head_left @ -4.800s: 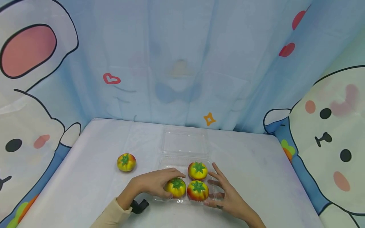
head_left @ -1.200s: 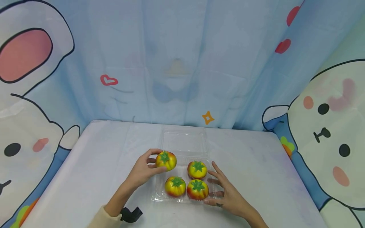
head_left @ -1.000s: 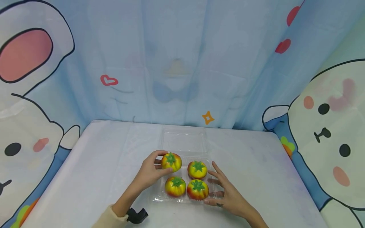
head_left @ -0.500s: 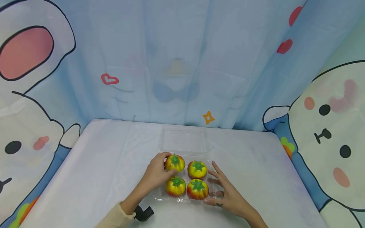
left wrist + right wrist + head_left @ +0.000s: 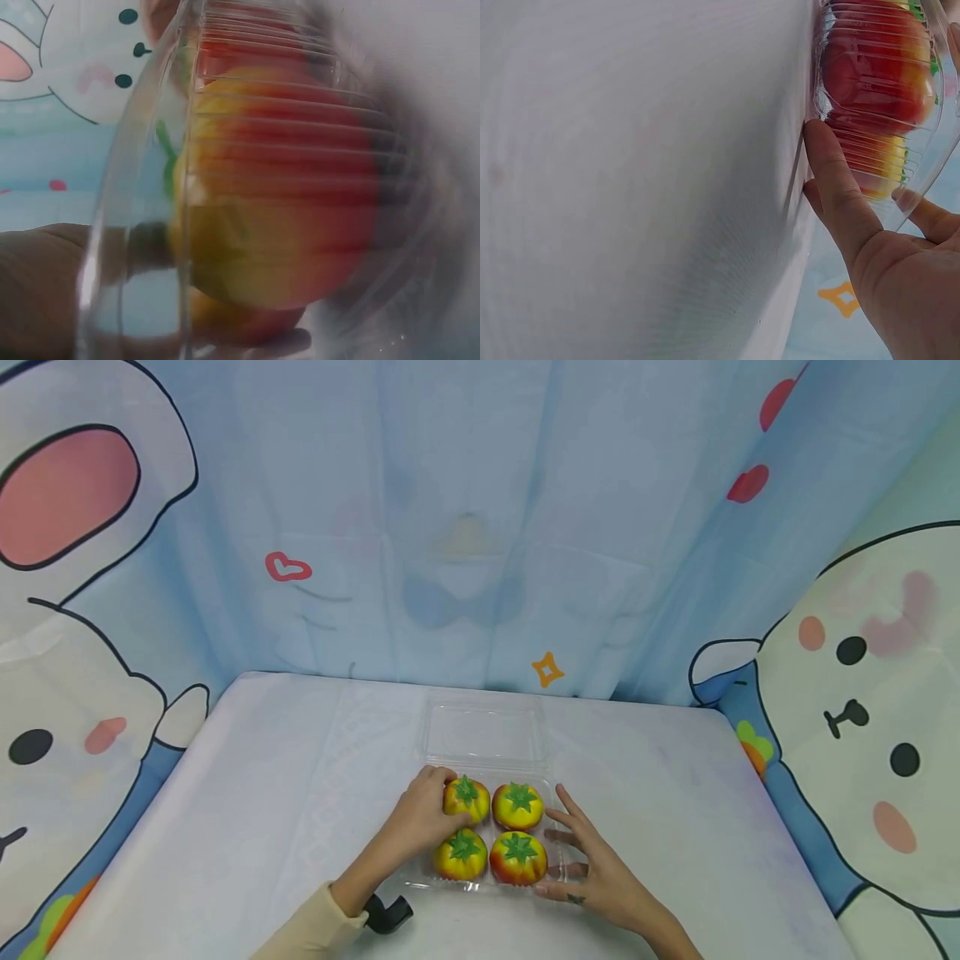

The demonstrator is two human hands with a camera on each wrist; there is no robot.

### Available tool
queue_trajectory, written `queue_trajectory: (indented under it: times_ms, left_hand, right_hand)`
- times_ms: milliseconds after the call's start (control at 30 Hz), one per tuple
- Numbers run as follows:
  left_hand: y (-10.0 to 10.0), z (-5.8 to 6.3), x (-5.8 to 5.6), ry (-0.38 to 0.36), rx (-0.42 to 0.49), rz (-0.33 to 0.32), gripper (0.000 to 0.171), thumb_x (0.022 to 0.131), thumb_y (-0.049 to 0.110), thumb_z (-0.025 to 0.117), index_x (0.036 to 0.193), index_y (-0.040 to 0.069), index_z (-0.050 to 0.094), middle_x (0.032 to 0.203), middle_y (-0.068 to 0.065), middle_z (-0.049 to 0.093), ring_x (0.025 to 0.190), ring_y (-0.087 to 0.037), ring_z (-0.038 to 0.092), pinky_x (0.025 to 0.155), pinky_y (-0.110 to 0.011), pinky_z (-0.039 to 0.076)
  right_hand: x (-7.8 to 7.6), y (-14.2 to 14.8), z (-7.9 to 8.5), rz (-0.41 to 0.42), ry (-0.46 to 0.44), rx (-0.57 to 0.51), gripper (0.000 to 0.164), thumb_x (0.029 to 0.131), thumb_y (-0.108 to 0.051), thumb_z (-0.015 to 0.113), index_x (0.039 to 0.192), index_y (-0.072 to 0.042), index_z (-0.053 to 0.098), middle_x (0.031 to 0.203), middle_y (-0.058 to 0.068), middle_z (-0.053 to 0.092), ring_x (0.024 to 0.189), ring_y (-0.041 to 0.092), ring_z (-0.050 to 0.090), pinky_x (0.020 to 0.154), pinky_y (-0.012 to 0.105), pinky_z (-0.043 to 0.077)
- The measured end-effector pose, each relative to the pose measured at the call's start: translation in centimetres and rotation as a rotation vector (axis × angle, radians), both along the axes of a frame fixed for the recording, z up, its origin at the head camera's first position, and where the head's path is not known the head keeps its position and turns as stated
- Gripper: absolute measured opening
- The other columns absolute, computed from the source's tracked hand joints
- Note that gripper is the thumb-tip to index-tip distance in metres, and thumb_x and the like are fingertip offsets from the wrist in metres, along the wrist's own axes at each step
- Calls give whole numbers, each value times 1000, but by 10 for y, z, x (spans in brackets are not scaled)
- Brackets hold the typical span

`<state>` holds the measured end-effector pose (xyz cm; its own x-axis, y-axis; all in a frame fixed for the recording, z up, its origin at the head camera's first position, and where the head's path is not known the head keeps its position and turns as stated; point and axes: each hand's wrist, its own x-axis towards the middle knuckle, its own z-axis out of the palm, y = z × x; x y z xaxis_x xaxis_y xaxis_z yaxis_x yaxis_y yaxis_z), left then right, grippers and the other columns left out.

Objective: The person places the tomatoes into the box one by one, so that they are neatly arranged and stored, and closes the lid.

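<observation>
A clear plastic clamshell box (image 5: 420, 878) lies open on the table, its lid folded back. Several yellow-and-red, tomato-like fruits with green star-shaped tops sit in its base. My left hand (image 5: 422, 810) holds the back-left fruit (image 5: 468, 797) between thumb and fingers, down inside the box. Nearer me is the front-left fruit (image 5: 460, 857); to the right are the back-right fruit (image 5: 517, 808) and the front-right fruit (image 5: 518, 860). My right hand (image 5: 596, 868) rests along the box's right side, fingers spread. The right wrist view shows fingers (image 5: 838, 187) by the ribbed wall.
The clear lid (image 5: 483, 735) lies flat behind the base. White cloth covers the table (image 5: 667, 810), and a blue printed curtain (image 5: 480, 527) hangs beyond its back edge. A black strap piece (image 5: 387, 915) sits at my left wrist.
My left hand has let go of the front-left fruit, picked up the fruit from the table's left and lowered it into the back-left of the box. My right hand has stayed at the side.
</observation>
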<state>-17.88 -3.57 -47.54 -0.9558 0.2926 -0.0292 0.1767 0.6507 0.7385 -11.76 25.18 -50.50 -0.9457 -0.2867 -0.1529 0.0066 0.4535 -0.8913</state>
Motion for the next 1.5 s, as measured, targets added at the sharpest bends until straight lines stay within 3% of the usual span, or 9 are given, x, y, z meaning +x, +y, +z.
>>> queue_trajectory:
  times_ms: [400,633,767,933,1067,1167,1333,1500]
  left_hand:
    - [5,3,0,-40,-39,3,57,87,20,86,132,-5,60,123,-19,61,101,-27,65,87,-47,67]
    - [1,8,2,-69,-56,8,67,88,21,85,139,-10,55,128,-22,60,103,-30,65,89,-50,66]
    - [-5,22,3,-57,-75,17,68,89,21,84,141,-10,55,136,-26,62,114,-38,66,97,-55,63]
    - [-24,45,0,30,-43,53,48,98,24,74,136,-2,64,128,-18,73,116,-37,70,96,-53,62]
    - [-42,49,-21,142,45,109,37,102,25,68,133,4,68,123,-15,76,115,-36,72,96,-51,62]
    - [-55,40,-45,115,132,149,41,104,26,65,140,6,64,136,-16,70,125,-39,69,102,-53,60]
    - [-69,16,-85,-153,342,191,54,107,27,60,155,4,49,153,-22,56,135,-41,62,110,-53,57]
    - [-71,-7,-111,-381,522,239,59,108,23,57,160,2,39,156,-25,50,132,-38,63,108,-46,59]
  right_hand:
    - [-2,0,-2,-7,-11,12,107,77,-32,96,164,-24,35,182,1,-4,149,55,43,94,34,65]
    - [-2,-2,-2,-13,-27,19,117,76,-33,97,168,-27,26,182,3,1,150,53,43,94,34,65]
    - [-1,-4,0,-22,-29,31,127,75,-33,97,171,-33,14,180,8,12,149,52,45,93,35,66]
    - [-2,-5,1,-8,-24,30,128,76,-33,97,172,-30,11,178,16,17,148,54,45,93,36,66]
    - [-2,-5,1,-9,-25,20,125,76,-31,97,171,-28,16,180,12,8,148,54,45,93,35,65]
    - [-2,-5,0,-4,-21,19,125,76,-31,97,171,-27,16,181,11,5,148,54,45,93,35,65]
    - [-1,-5,1,8,-1,15,123,77,-30,96,171,-25,18,181,11,6,147,55,45,92,35,66]
    - [-1,-5,1,9,-2,5,121,77,-30,96,170,-21,21,181,11,5,148,56,43,93,34,65]
